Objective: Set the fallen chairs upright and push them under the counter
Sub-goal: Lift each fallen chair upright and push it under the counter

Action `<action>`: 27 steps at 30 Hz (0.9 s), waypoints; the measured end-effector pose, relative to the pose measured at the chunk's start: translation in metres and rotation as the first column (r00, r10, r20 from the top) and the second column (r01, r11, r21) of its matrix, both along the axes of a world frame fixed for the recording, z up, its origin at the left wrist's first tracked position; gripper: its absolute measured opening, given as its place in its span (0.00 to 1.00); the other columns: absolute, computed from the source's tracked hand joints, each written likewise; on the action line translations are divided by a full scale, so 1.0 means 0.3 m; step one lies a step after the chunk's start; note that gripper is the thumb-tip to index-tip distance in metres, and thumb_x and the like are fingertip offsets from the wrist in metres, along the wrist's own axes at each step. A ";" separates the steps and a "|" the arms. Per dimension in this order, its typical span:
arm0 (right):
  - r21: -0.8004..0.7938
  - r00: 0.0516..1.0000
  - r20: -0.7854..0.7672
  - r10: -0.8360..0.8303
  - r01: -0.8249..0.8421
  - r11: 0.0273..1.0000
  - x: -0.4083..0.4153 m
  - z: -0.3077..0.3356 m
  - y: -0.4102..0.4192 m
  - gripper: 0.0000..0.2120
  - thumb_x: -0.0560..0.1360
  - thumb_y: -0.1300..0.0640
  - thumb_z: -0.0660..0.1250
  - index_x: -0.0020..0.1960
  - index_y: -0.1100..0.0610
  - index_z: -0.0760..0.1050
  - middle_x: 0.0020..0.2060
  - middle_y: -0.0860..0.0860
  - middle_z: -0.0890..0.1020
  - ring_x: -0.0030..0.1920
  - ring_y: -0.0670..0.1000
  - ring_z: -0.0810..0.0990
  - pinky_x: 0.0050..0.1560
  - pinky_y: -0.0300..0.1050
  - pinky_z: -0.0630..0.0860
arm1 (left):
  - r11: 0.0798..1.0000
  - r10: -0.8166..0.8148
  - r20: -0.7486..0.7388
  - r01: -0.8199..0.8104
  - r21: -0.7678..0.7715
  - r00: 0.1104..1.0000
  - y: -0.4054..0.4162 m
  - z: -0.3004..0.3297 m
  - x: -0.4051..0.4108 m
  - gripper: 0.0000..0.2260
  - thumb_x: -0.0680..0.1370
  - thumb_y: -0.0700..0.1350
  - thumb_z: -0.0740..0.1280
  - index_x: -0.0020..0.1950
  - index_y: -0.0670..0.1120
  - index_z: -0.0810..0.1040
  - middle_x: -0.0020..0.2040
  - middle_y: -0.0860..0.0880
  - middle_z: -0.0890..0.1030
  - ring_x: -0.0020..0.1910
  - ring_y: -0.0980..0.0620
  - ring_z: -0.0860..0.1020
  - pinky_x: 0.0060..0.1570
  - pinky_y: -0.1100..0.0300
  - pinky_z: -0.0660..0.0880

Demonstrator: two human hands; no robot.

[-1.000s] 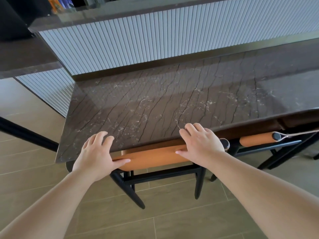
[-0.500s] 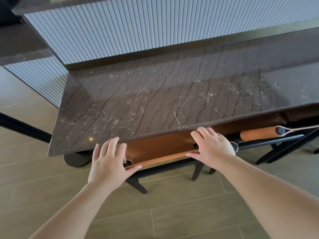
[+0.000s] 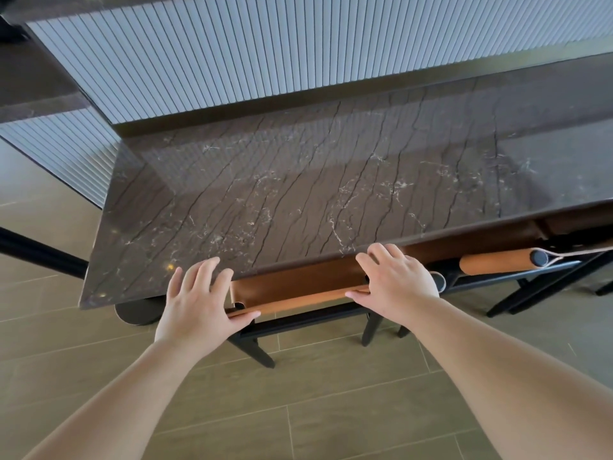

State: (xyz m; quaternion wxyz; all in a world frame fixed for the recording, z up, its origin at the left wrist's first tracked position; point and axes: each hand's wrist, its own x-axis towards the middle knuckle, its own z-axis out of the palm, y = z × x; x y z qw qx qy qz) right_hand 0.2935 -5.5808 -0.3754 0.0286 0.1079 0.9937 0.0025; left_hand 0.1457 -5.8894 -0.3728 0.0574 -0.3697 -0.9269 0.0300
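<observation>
A chair with a tan leather backrest [image 3: 298, 287] and a black frame [image 3: 298, 322] stands upright, its seat hidden under the dark marble counter [image 3: 331, 180]. My left hand [image 3: 199, 303] lies on the backrest's left end, fingers spread over the counter edge and thumb along the leather's front. At the right end, my right hand [image 3: 394, 283] rests the same way. A second chair [image 3: 494, 263], showing a tan rolled top and black legs, stands tucked under the counter to the right.
A ribbed grey panel [image 3: 265, 44] rises behind the counter. The counter's round dark foot [image 3: 136, 310] stands on the tiled floor beside my left hand. A black slanted bar [image 3: 39, 254] crosses the floor at far left.
The chair has slid farther under the counter and the inner face of its backrest now shows. My fingers have spread out from their curl over the top roll.
</observation>
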 end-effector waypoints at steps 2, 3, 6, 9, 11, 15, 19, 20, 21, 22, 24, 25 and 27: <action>0.002 1.000 -0.005 0.006 -0.006 1.000 -0.007 -0.004 0.000 0.30 0.72 0.30 0.60 0.62 0.51 0.72 0.55 0.50 0.74 0.55 0.54 0.73 0.47 0.48 0.77 | 1.000 -0.003 0.005 0.003 0.002 1.000 0.004 0.000 -0.004 0.39 0.65 0.71 0.70 0.64 0.44 0.74 0.68 0.42 0.69 0.68 0.41 0.69 0.70 0.36 0.62; 0.003 1.000 -0.009 0.007 -0.007 1.000 -0.009 -0.006 0.001 0.30 0.72 0.30 0.60 0.62 0.52 0.72 0.55 0.50 0.74 0.55 0.54 0.74 0.47 0.48 0.77 | 1.000 -0.005 0.005 0.005 0.004 1.000 0.006 0.000 -0.005 0.39 0.65 0.71 0.70 0.64 0.45 0.73 0.68 0.42 0.69 0.68 0.41 0.69 0.69 0.36 0.62; 0.027 1.000 -0.015 0.005 -0.005 1.000 -0.012 -0.012 0.006 0.31 0.72 0.29 0.59 0.63 0.51 0.72 0.55 0.50 0.75 0.55 0.53 0.74 0.46 0.47 0.77 | 1.000 -0.011 0.005 0.011 0.006 1.000 0.010 0.000 -0.007 0.38 0.66 0.71 0.70 0.64 0.45 0.73 0.68 0.42 0.70 0.67 0.41 0.69 0.69 0.37 0.64; 0.022 1.000 -0.006 -0.007 0.007 1.000 -0.011 -0.016 0.008 0.31 0.72 0.28 0.59 0.64 0.50 0.71 0.56 0.49 0.74 0.56 0.53 0.73 0.48 0.47 0.76 | 1.000 -0.010 0.014 0.009 0.020 1.000 0.012 -0.002 -0.006 0.36 0.66 0.70 0.70 0.63 0.44 0.74 0.67 0.42 0.72 0.67 0.41 0.70 0.69 0.37 0.65; 0.022 1.000 -0.003 -0.017 0.017 1.000 -0.013 -0.017 0.009 0.30 0.72 0.28 0.59 0.63 0.49 0.71 0.57 0.49 0.74 0.56 0.53 0.73 0.51 0.48 0.75 | 1.000 -0.017 0.014 0.016 0.023 1.000 0.015 -0.001 -0.004 0.35 0.66 0.69 0.70 0.62 0.44 0.75 0.66 0.42 0.72 0.66 0.41 0.70 0.69 0.37 0.66; 0.074 0.998 0.008 -0.061 0.061 0.995 -0.010 -0.008 -0.006 0.31 0.72 0.27 0.59 0.62 0.49 0.72 0.59 0.52 0.74 0.59 0.56 0.72 0.61 0.53 0.71 | 0.999 -0.035 -0.006 0.035 0.013 0.999 0.014 -0.004 -0.003 0.35 0.67 0.69 0.69 0.62 0.43 0.75 0.65 0.41 0.73 0.65 0.40 0.72 0.67 0.36 0.67; 0.102 0.982 0.050 -0.182 0.176 0.979 0.002 -0.001 -0.052 0.32 0.73 0.32 0.63 0.70 0.49 0.65 0.67 0.56 0.69 0.67 0.60 0.68 0.68 0.60 0.64 | 0.996 -0.020 0.031 0.023 -0.089 0.999 0.021 0.010 -0.005 0.37 0.71 0.73 0.59 0.70 0.47 0.69 0.70 0.42 0.69 0.70 0.42 0.67 0.69 0.38 0.65; 0.104 0.979 0.069 -0.190 0.182 0.978 0.006 0.006 -0.060 0.33 0.74 0.34 0.63 0.73 0.50 0.62 0.68 0.57 0.67 0.68 0.60 0.66 0.69 0.61 0.63 | 0.990 0.008 0.058 0.000 -0.138 0.998 0.023 0.013 -0.005 0.39 0.72 0.74 0.55 0.73 0.49 0.64 0.73 0.43 0.65 0.73 0.43 0.63 0.71 0.39 0.62; 0.105 0.978 0.089 -0.189 0.179 0.978 0.011 0.017 -0.064 0.34 0.75 0.36 0.63 0.74 0.51 0.58 0.69 0.57 0.66 0.69 0.60 0.64 0.70 0.61 0.61 | 0.984 0.038 0.084 -0.023 -0.178 0.996 0.025 0.017 -0.005 0.40 0.73 0.75 0.51 0.76 0.51 0.59 0.76 0.43 0.61 0.75 0.43 0.59 0.72 0.39 0.58; 0.101 0.978 0.105 -0.182 0.172 0.980 0.017 0.031 -0.069 0.36 0.76 0.37 0.64 0.76 0.52 0.55 0.70 0.57 0.64 0.69 0.60 0.63 0.70 0.61 0.60 | 0.977 0.064 0.102 -0.041 -0.212 0.993 0.028 0.022 -0.003 0.41 0.73 0.75 0.49 0.78 0.52 0.54 0.78 0.43 0.56 0.77 0.43 0.55 0.73 0.39 0.55; 0.063 0.979 0.119 -0.166 0.159 0.985 0.037 0.065 -0.090 0.37 0.76 0.40 0.64 0.77 0.53 0.52 0.72 0.57 0.62 0.71 0.60 0.61 0.72 0.60 0.59 | 0.956 0.076 0.106 -0.042 -0.289 0.991 0.041 0.040 0.012 0.40 0.75 0.73 0.49 0.80 0.52 0.45 0.79 0.42 0.50 0.78 0.41 0.49 0.73 0.38 0.52; 0.026 0.980 0.118 -0.157 0.156 0.988 0.050 0.084 -0.110 0.36 0.77 0.41 0.64 0.77 0.53 0.51 0.73 0.57 0.62 0.72 0.60 0.61 0.73 0.60 0.58 | 0.948 0.046 0.104 -0.011 -0.318 0.993 0.046 0.055 0.026 0.39 0.77 0.71 0.51 0.80 0.52 0.44 0.80 0.42 0.48 0.79 0.41 0.47 0.74 0.38 0.51; -0.099 0.982 0.096 -0.162 0.172 0.980 0.079 0.120 -0.169 0.36 0.77 0.43 0.64 0.77 0.52 0.52 0.74 0.55 0.61 0.73 0.59 0.60 0.72 0.58 0.60 | 0.960 -0.057 0.184 0.104 -0.260 0.981 0.052 0.089 0.063 0.36 0.79 0.64 0.57 0.80 0.52 0.45 0.80 0.43 0.48 0.79 0.42 0.47 0.75 0.39 0.50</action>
